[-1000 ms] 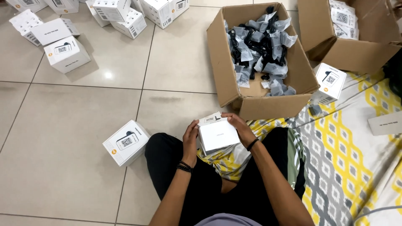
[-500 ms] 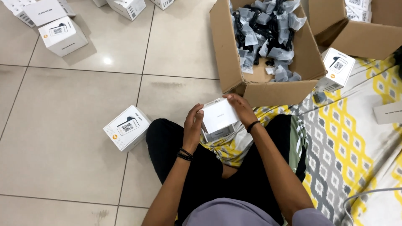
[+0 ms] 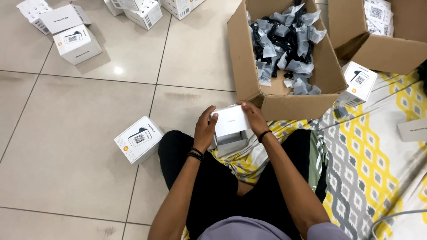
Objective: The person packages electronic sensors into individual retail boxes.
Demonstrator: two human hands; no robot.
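Little has moved since earlier: left hand point(image 3: 205, 129) and right hand point(image 3: 254, 118) still clasp the small white box point(image 3: 229, 121) at frame centre, below the cardboard carton point(image 3: 284, 104). Even pressure on both sides seems wise.

A small white box point(image 3: 230, 121), lid partly lifted off, sits tilted above the lap.

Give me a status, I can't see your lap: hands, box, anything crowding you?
Left hand and right hand both grip the small white box, lid partly raised. Open cardboard carton just ahead. Another white box on the tiles by the left knee.
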